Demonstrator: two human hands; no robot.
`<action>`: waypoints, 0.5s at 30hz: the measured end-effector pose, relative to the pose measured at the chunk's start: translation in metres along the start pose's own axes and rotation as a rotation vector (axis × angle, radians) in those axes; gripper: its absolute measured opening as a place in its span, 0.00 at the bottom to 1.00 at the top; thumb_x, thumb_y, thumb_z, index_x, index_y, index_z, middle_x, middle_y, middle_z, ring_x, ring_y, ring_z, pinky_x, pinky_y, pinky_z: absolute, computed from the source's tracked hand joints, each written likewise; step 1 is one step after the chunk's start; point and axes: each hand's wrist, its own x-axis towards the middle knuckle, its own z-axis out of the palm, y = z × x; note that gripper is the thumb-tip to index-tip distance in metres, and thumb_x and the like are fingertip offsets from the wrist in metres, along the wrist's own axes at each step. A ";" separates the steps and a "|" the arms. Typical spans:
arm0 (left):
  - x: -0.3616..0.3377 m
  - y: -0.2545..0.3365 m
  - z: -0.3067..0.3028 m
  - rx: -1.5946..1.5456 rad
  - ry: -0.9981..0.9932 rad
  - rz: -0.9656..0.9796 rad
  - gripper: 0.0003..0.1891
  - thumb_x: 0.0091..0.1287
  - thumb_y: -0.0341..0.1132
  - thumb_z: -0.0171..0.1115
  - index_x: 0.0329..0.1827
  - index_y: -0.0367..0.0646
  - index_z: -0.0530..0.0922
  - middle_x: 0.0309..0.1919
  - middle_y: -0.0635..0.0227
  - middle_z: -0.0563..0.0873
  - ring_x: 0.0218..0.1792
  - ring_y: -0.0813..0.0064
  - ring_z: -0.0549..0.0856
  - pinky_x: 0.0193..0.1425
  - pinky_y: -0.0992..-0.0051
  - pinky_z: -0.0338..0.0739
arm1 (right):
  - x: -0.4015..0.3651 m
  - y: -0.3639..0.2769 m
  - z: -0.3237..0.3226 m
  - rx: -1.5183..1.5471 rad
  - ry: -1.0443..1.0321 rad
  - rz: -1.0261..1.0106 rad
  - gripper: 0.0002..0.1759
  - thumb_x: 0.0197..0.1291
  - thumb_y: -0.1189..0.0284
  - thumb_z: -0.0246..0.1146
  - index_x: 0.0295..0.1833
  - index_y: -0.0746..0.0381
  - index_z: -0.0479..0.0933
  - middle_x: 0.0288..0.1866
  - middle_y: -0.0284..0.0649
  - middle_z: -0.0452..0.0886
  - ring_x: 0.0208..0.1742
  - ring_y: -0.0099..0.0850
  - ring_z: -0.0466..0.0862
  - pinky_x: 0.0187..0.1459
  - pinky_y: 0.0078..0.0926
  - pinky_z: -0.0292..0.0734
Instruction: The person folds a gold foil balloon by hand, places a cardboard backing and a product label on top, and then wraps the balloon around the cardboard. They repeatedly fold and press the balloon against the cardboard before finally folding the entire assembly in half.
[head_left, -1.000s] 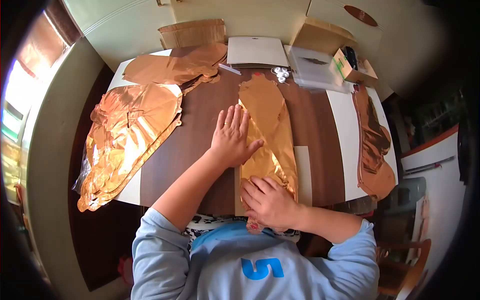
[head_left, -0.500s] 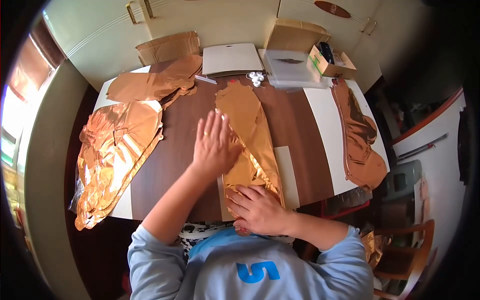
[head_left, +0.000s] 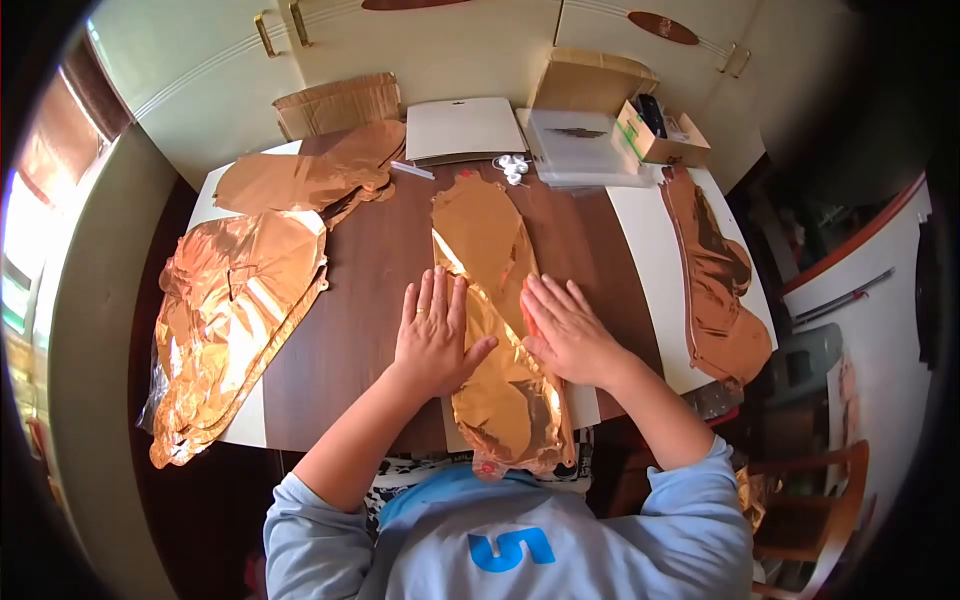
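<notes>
A long gold foil balloon [head_left: 487,250], deflated and folded, lies lengthwise down the middle of the table with its near end at the table's front edge. My left hand [head_left: 436,338] rests flat at its left side, fingers stretched forward and thumb toward the foil. On the other side, my right hand [head_left: 568,332] lies with fingers extended over the foil's right edge. Neither hand grips anything. Creases and a shiny diagonal fold run across the foil between the hands.
More flat gold foil balloons [head_left: 245,290] are piled at the left, with others [head_left: 310,175] behind them. A folded foil piece [head_left: 712,285] lies at the right. White ribbon rolls [head_left: 512,167], a white card [head_left: 465,128], a clear plastic box [head_left: 580,150] and a small carton [head_left: 665,140] stand at the back.
My right hand has moved forward from the near end of the foil to its right edge. My left hand has come back slightly toward me and lies flat beside the foil.
</notes>
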 end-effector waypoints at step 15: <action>0.000 0.001 0.000 0.006 -0.012 -0.009 0.49 0.70 0.65 0.50 0.79 0.31 0.55 0.77 0.31 0.55 0.79 0.36 0.52 0.82 0.45 0.42 | 0.004 -0.006 0.001 -0.066 -0.082 -0.011 0.46 0.75 0.44 0.46 0.82 0.68 0.46 0.86 0.52 0.43 0.86 0.45 0.42 0.82 0.51 0.32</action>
